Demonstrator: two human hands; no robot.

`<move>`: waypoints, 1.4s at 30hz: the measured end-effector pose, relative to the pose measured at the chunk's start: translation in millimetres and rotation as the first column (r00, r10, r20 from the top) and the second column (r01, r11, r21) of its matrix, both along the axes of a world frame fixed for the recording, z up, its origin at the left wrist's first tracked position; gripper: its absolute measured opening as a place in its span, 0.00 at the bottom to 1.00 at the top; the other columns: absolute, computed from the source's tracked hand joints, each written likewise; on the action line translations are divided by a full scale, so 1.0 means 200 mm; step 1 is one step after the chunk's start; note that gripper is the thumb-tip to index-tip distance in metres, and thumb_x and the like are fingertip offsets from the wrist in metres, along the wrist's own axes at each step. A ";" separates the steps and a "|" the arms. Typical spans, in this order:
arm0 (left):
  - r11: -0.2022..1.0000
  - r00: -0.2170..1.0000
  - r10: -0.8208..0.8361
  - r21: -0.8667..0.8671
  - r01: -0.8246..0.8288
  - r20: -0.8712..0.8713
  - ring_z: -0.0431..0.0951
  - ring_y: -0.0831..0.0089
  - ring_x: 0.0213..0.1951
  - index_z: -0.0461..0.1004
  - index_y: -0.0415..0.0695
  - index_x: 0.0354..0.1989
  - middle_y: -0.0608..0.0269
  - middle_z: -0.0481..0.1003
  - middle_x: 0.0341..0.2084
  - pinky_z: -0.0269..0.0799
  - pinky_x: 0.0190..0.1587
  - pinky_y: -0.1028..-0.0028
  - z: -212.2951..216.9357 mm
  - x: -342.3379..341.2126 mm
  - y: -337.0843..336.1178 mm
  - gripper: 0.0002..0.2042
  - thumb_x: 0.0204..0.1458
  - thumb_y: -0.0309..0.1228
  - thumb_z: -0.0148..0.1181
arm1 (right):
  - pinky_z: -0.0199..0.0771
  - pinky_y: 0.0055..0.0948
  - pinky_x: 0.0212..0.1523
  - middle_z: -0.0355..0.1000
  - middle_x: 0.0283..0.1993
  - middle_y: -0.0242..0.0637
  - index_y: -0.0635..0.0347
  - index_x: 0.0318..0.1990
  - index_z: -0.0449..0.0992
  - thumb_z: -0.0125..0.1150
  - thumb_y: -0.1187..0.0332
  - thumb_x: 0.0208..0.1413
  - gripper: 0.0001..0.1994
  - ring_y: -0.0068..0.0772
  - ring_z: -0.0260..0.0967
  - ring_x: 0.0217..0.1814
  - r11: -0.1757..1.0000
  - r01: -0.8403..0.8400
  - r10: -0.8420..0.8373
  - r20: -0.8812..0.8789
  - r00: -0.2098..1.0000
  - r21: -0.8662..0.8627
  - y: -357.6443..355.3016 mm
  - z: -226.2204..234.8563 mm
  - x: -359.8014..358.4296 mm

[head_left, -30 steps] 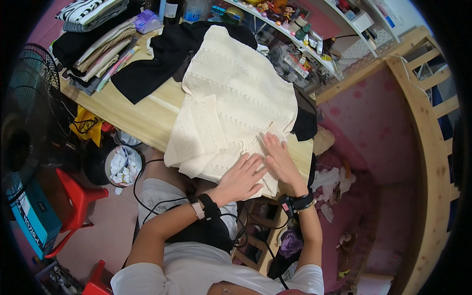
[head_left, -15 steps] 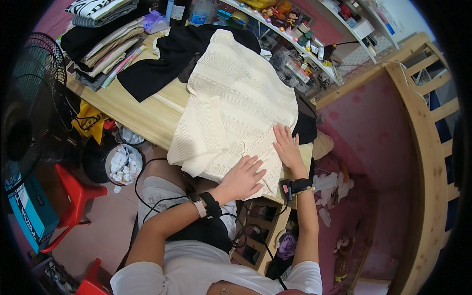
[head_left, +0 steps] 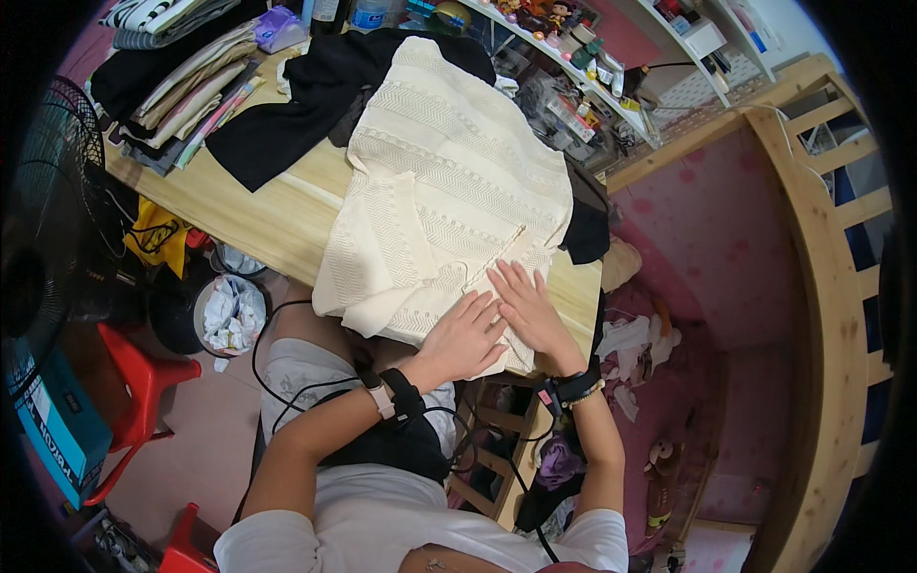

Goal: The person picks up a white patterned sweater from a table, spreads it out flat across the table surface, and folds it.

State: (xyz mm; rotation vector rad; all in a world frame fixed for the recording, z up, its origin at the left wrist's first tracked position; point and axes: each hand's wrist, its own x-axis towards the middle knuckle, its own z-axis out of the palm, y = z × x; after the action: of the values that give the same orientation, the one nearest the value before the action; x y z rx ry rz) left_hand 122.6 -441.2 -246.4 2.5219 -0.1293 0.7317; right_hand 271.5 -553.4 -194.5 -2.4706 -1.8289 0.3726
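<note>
A cream knitted sweater (head_left: 449, 191) lies spread on the wooden table (head_left: 258, 215), one sleeve folded over its left side. My left hand (head_left: 463, 339) rests flat, fingers apart, on the sweater's near hem. Beside it my right hand (head_left: 528, 310) also lies flat on the hem, fingers spread toward the sweater's middle. Neither hand grips the cloth. Both wrists wear dark bands with cables.
Black clothes (head_left: 296, 95) lie under and behind the sweater. A stack of folded clothes (head_left: 191, 76) sits at the table's far left. A fan (head_left: 48, 239), a bin of crumpled paper (head_left: 224, 310) and red stools (head_left: 138, 392) stand left. A wooden bed frame (head_left: 821, 286) runs along the right.
My right hand slid back from the sweater's right edge to lie beside my left hand. The left hand stayed on the hem.
</note>
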 end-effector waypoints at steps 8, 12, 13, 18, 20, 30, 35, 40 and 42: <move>1.000 0.999 0.008 -0.005 -0.008 0.040 0.63 0.55 0.57 0.72 0.39 0.47 0.49 0.69 0.49 0.53 0.62 0.59 0.00 0.01 0.00 0.19 0.52 0.40 0.52 | 0.29 0.57 0.68 0.41 0.73 0.35 0.47 0.69 0.45 0.38 0.56 0.61 0.29 0.42 0.34 0.74 0.984 0.174 -0.177 0.199 0.964 0.036 0.05 -0.08 0.32; 0.999 0.999 -0.028 -0.035 0.027 -0.019 0.61 0.54 0.58 0.71 0.39 0.50 0.46 0.67 0.52 0.51 0.63 0.59 0.01 0.00 0.01 0.21 0.53 0.41 0.51 | 0.28 0.56 0.67 0.39 0.73 0.38 0.50 0.69 0.44 0.36 0.54 0.62 0.30 0.42 0.31 0.75 0.945 0.297 -0.309 0.082 0.947 0.136 0.08 -0.06 0.33; 0.999 0.999 -0.023 -0.034 0.022 -0.022 0.61 0.54 0.58 0.71 0.39 0.50 0.46 0.67 0.52 0.51 0.63 0.59 0.01 -0.01 0.02 0.21 0.53 0.41 0.51 | 0.27 0.56 0.68 0.38 0.73 0.41 0.53 0.69 0.44 0.35 0.54 0.62 0.30 0.44 0.31 0.75 0.946 0.272 -0.284 0.050 0.957 0.174 0.08 -0.06 0.32; 0.998 0.987 0.070 0.000 -0.071 -0.143 0.53 0.51 0.64 0.63 0.34 0.56 0.40 0.58 0.59 0.42 0.66 0.59 0.00 0.00 0.00 0.28 0.55 0.46 0.47 | 0.26 0.49 0.69 0.38 0.72 0.47 0.58 0.69 0.43 0.32 0.53 0.63 0.30 0.47 0.31 0.75 0.988 0.100 -0.087 -0.106 0.990 0.119 0.08 0.09 -0.02; 0.998 0.991 0.052 -0.013 -0.054 -0.119 0.52 0.50 0.64 0.63 0.32 0.56 0.40 0.58 0.59 0.41 0.67 0.58 -0.01 0.02 -0.03 0.29 0.55 0.47 0.46 | 0.25 0.50 0.69 0.41 0.72 0.46 0.58 0.68 0.45 0.33 0.52 0.63 0.30 0.46 0.33 0.75 0.992 0.059 -0.044 -0.136 0.990 0.109 0.03 0.02 -0.04; 0.991 0.989 0.131 0.034 -0.128 -0.073 0.57 0.48 0.61 0.66 0.31 0.53 0.37 0.62 0.55 0.45 0.65 0.58 -0.02 0.03 -0.03 0.27 0.54 0.44 0.48 | 0.25 0.50 0.69 0.40 0.72 0.40 0.50 0.69 0.45 0.32 0.52 0.63 0.28 0.43 0.34 0.75 0.999 0.053 -0.052 0.156 0.986 -0.003 0.06 -0.07 0.14; 0.993 0.991 0.118 0.034 -0.116 -0.069 0.58 0.49 0.61 0.66 0.31 0.53 0.39 0.64 0.54 0.47 0.65 0.59 -0.02 0.02 -0.02 0.26 0.54 0.43 0.49 | 0.27 0.58 0.67 0.41 0.73 0.34 0.44 0.69 0.45 0.36 0.55 0.62 0.28 0.43 0.33 0.75 0.981 0.183 -0.192 0.201 0.961 0.062 0.10 -0.11 0.30; 0.992 0.990 0.124 0.037 -0.122 -0.065 0.58 0.49 0.61 0.66 0.32 0.53 0.39 0.64 0.54 0.46 0.65 0.59 -0.02 0.01 -0.02 0.26 0.54 0.43 0.49 | 0.23 0.62 0.66 0.38 0.73 0.38 0.44 0.69 0.44 0.35 0.51 0.62 0.29 0.45 0.29 0.75 0.934 0.328 -0.332 0.011 0.943 0.141 0.11 -0.08 0.28; 0.992 0.990 0.122 0.039 -0.119 -0.071 0.58 0.50 0.61 0.67 0.33 0.53 0.40 0.64 0.54 0.46 0.65 0.59 0.00 0.01 -0.02 0.25 0.54 0.42 0.49 | 0.23 0.61 0.66 0.37 0.73 0.39 0.45 0.70 0.44 0.34 0.50 0.62 0.29 0.44 0.29 0.75 0.956 0.277 -0.280 0.020 0.960 0.102 0.10 -0.01 0.18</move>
State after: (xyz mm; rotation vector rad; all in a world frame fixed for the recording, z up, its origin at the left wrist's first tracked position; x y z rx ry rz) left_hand 124.8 -445.3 -247.0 2.6043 0.0359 0.6883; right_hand 307.6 -533.2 -196.0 -2.6288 -1.4392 0.2200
